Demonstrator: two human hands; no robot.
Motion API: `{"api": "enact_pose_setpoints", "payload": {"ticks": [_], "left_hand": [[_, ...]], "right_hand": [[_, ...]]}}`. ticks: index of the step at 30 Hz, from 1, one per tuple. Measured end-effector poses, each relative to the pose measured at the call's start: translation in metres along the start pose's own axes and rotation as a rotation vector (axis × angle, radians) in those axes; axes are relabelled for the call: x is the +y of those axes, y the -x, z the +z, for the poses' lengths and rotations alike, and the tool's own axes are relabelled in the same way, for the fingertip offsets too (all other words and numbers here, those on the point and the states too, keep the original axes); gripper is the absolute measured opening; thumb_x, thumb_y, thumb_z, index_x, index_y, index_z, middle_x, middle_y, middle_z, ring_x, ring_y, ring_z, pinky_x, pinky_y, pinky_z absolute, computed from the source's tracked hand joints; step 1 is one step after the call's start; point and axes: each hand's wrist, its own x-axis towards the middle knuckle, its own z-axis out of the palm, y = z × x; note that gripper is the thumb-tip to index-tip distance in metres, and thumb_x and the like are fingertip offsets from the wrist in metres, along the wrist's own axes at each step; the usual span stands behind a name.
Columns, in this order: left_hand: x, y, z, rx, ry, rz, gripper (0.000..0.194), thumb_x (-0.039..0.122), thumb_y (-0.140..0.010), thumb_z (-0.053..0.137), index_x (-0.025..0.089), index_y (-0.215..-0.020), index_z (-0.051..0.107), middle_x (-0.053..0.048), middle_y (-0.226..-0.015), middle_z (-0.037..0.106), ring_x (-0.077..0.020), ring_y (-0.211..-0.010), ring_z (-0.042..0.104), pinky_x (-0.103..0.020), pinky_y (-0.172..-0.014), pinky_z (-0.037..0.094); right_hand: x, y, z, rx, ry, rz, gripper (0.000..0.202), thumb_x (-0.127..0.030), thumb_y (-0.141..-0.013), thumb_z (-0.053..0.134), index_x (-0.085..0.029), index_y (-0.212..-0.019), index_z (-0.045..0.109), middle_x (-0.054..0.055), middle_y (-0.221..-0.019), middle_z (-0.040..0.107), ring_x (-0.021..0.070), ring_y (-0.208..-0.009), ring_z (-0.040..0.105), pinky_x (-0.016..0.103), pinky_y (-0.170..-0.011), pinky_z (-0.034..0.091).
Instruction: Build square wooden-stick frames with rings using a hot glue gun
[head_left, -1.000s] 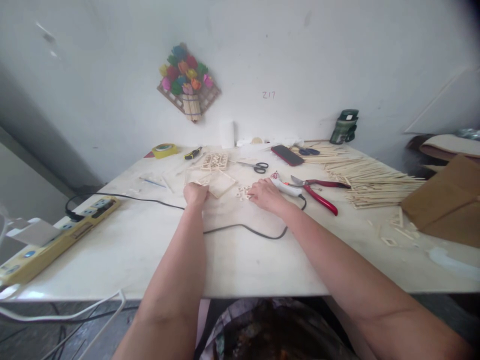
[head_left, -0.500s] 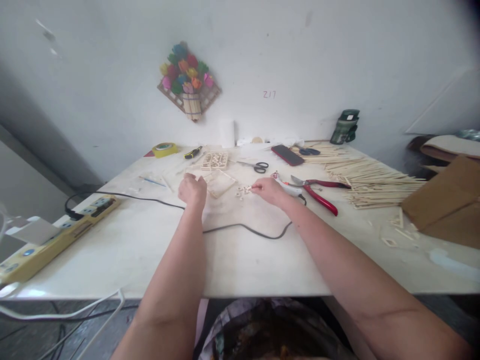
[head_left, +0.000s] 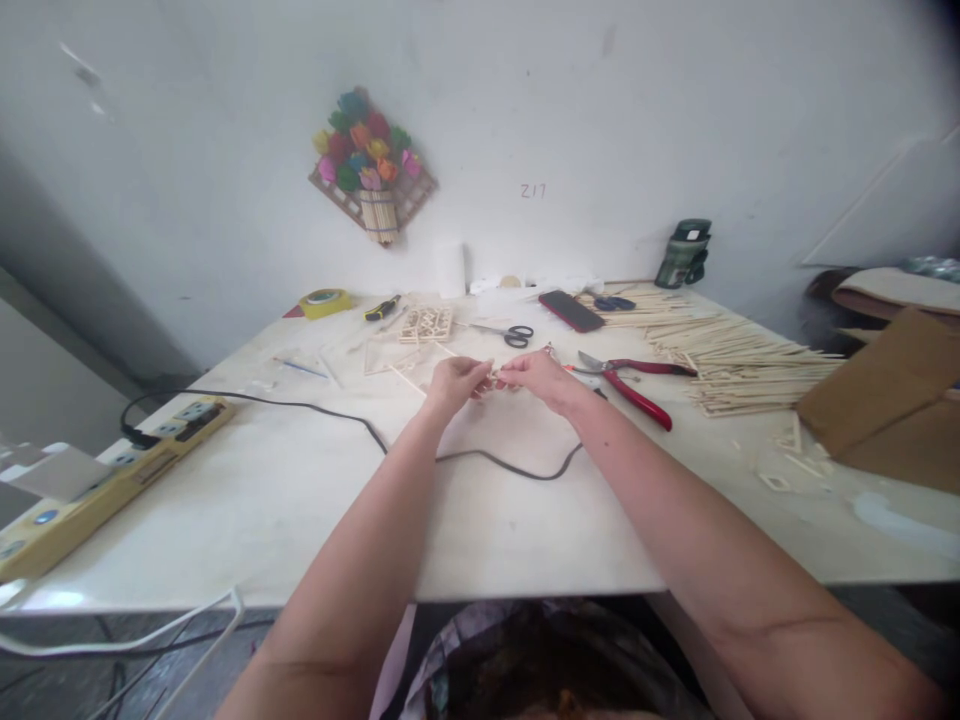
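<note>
My left hand (head_left: 454, 384) and my right hand (head_left: 535, 376) meet over the middle of the white table (head_left: 510, 530), fingertips nearly touching. Both hands are closed in a pinch around tiny pale pieces, too small and blurred to name. Just left of my left hand, thin sticks (head_left: 406, 380) lie on the table, partly covered by it. Behind them sits a small lattice of sticks (head_left: 425, 324). Black-handled scissors (head_left: 516, 336) lie beyond my hands. Red-handled pruning shears (head_left: 637, 398) rest right of my right hand.
A black cable (head_left: 525, 472) crosses the table below my hands, under my left forearm. A yellow power strip (head_left: 142, 478) is at left. Yellow tape (head_left: 325, 303), a cutter (head_left: 382, 308) and a phone (head_left: 571, 311) lie behind. Many sticks (head_left: 750, 368) and a cardboard box (head_left: 877, 400) are at right.
My left hand has moved right, from beside the thin sticks to my right hand. My right hand has stayed nearly in place. The small pale pieces are now mostly hidden by my fingers.
</note>
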Motion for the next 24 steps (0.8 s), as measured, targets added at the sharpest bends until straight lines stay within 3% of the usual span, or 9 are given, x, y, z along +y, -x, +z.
{"api": "enact_pose_setpoints", "payload": {"ticks": [5,10,14,17,20,24], "left_hand": [[-0.002,0.002,0.0,-0.05,0.168,0.008,0.033,0.042,-0.061,0.067,0.01,-0.066,0.062,-0.005,-0.059,0.062,-0.0102,-0.049,0.053,-0.023,-0.05,0.044],[-0.001,0.003,0.0,0.033,0.214,-0.003,0.031,0.039,-0.056,0.07,0.01,-0.062,0.059,-0.003,-0.056,0.06,-0.0092,-0.046,0.052,-0.024,-0.049,0.044],[-0.001,0.003,0.0,0.031,0.284,-0.02,0.033,0.041,-0.056,0.07,0.01,-0.062,0.058,-0.003,-0.058,0.06,-0.0086,-0.046,0.052,-0.023,-0.048,0.044],[-0.003,0.002,-0.001,0.022,0.286,-0.026,0.033,0.041,-0.057,0.07,0.011,-0.061,0.057,-0.001,-0.054,0.057,-0.0082,-0.045,0.051,-0.022,-0.048,0.044],[-0.006,0.001,-0.001,0.016,0.278,-0.03,0.032,0.04,-0.056,0.07,0.011,-0.06,0.056,0.0,-0.05,0.054,-0.0079,-0.044,0.05,-0.023,-0.049,0.045],[-0.008,0.0,-0.001,-0.024,0.293,-0.055,0.034,0.04,-0.054,0.072,0.011,-0.061,0.056,0.0,-0.05,0.054,-0.0078,-0.045,0.05,-0.023,-0.05,0.045]], "right_hand": [[-0.002,0.001,0.002,-0.011,-0.021,-0.005,0.015,-0.027,-0.063,0.062,-0.012,-0.063,0.064,0.004,-0.061,0.064,0.0093,-0.058,0.053,0.023,-0.059,0.039],[-0.002,0.0,-0.002,0.008,0.01,-0.018,0.022,-0.03,-0.069,0.057,-0.011,-0.062,0.064,0.005,-0.063,0.065,0.0082,-0.055,0.05,0.022,-0.056,0.039],[-0.002,-0.001,-0.003,0.061,0.091,-0.052,0.026,-0.025,-0.069,0.057,-0.011,-0.09,0.065,0.005,-0.071,0.066,0.0098,-0.061,0.055,0.023,-0.06,0.042],[-0.003,0.0,0.002,0.081,0.223,-0.167,0.038,-0.021,-0.066,0.061,-0.011,-0.103,0.06,0.004,-0.075,0.065,0.0112,-0.066,0.057,0.024,-0.063,0.043],[-0.003,0.0,0.008,0.14,0.452,-0.3,0.033,-0.021,-0.064,0.064,-0.014,-0.096,0.063,0.002,-0.076,0.065,0.012,-0.068,0.056,0.024,-0.066,0.042],[0.0,-0.002,0.01,0.181,0.667,-0.345,0.021,-0.024,-0.068,0.062,-0.018,-0.088,0.066,0.002,-0.077,0.066,0.0129,-0.07,0.056,0.025,-0.067,0.04]]}}
